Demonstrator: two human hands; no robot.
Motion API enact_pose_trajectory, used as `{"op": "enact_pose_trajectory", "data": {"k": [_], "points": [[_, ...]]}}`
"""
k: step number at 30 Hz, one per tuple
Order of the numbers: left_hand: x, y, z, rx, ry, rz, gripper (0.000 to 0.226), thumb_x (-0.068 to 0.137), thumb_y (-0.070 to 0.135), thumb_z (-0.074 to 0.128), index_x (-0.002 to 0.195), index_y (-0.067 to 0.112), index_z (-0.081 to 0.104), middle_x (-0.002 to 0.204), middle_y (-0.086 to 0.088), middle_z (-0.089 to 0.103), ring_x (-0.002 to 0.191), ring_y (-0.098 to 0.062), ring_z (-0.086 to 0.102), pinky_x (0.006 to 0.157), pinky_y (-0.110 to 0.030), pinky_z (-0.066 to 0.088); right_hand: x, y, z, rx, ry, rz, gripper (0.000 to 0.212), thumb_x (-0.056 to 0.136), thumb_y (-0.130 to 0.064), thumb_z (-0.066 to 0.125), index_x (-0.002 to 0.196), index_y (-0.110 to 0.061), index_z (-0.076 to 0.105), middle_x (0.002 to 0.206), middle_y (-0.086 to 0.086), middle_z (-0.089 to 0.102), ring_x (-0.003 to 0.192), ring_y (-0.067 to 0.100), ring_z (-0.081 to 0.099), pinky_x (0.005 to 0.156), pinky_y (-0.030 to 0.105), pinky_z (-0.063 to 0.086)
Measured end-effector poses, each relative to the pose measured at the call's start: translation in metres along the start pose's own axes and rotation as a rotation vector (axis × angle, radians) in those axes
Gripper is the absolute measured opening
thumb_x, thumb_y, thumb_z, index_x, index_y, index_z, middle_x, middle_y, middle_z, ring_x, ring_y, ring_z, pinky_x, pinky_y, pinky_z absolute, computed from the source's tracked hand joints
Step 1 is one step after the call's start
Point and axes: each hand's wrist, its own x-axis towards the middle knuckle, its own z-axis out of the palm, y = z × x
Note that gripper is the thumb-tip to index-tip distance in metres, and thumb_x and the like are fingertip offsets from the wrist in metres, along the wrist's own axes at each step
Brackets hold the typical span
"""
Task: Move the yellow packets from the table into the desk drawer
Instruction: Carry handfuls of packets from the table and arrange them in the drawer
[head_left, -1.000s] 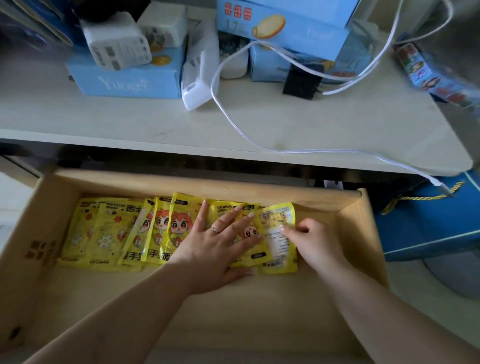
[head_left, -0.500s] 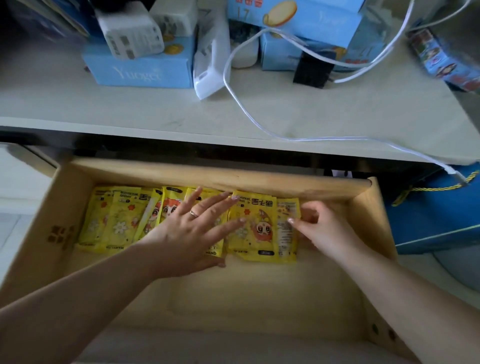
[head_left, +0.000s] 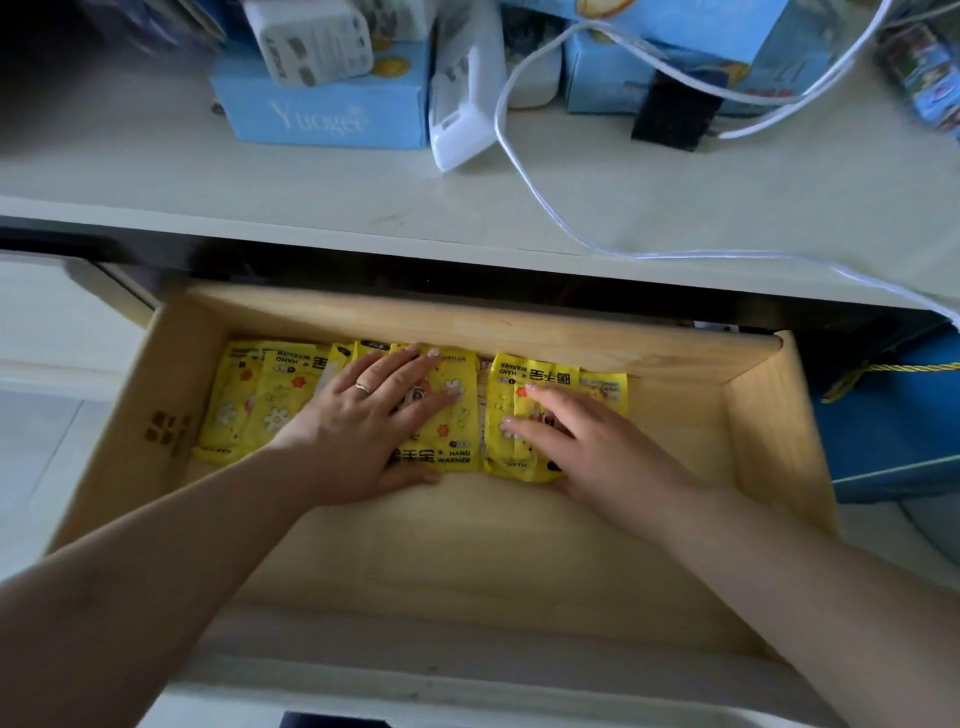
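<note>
Head view: yellow packets in a row along the drawer back wall, long axes 12-to-6, middle ones hidden under left hand and right hand, fingers spread flat. Table at 12.

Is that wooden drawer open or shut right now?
Open. The drawer is pulled out from under the desk top, its inside is in full view, and both hands lie flat on the yellow packets in it.

Glossy plastic yellow packets lie in a matt bare-wood drawer.
</note>
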Motion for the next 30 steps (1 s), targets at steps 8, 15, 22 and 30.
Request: {"op": "enact_pose_trajectory", "data": {"k": [8,15,22,30], "points": [[-0.025,0.034,-0.065,-0.512,-0.008,-0.212,0.079,0.082,0.068,0.041,0.148,0.039,0.009,0.156,0.000,0.023,0.137,-0.025,0.038,0.108,-0.043,0.034,-0.025,-0.034,-0.037,0.267,-0.072,0.086,0.087,0.083,-0.041,0.064,0.148,-0.037,0.006,0.158,-0.007,0.003,0.144,0.015,0.014,0.116,0.033,0.024],[-0.123,0.083,-0.089,-0.678,0.024,-0.301,0.039,0.078,0.061,0.043,0.106,0.040,0.058,0.086,0.024,0.063,0.072,-0.003,0.065,0.058,-0.031,0.055,-0.079,-0.101,-0.050,0.728,-0.286,-0.006,0.058,0.073,-0.067,0.055,0.126,-0.053,0.038,0.118,-0.033,0.052,0.108,-0.016,0.048,0.090,0.011,0.043],[-0.122,0.093,-0.082,-0.538,0.243,-0.399,0.026,0.084,0.039,0.050,0.091,0.025,0.070,0.083,0.011,0.067,0.069,-0.017,0.066,0.056,-0.026,0.047,-0.077,-0.117,-0.033,0.563,-0.192,-0.048,0.057,0.070,-0.072,0.041,0.122,-0.050,0.037,0.115,-0.030,0.052,0.106,-0.012,0.048,0.082,0.003,0.039],[-0.133,0.098,-0.102,-0.859,0.357,-0.485,0.017,0.086,0.025,0.051,0.098,0.026,0.063,0.085,0.008,0.067,0.070,-0.014,0.063,0.058,-0.030,0.054,-0.073,-0.132,-0.054,1.036,-0.228,0.268,0.028,0.073,-0.018,0.077,0.088,-0.040,0.067,0.089,-0.016,0.071,0.079,-0.008,0.063,0.074,0.008,0.046]]}}
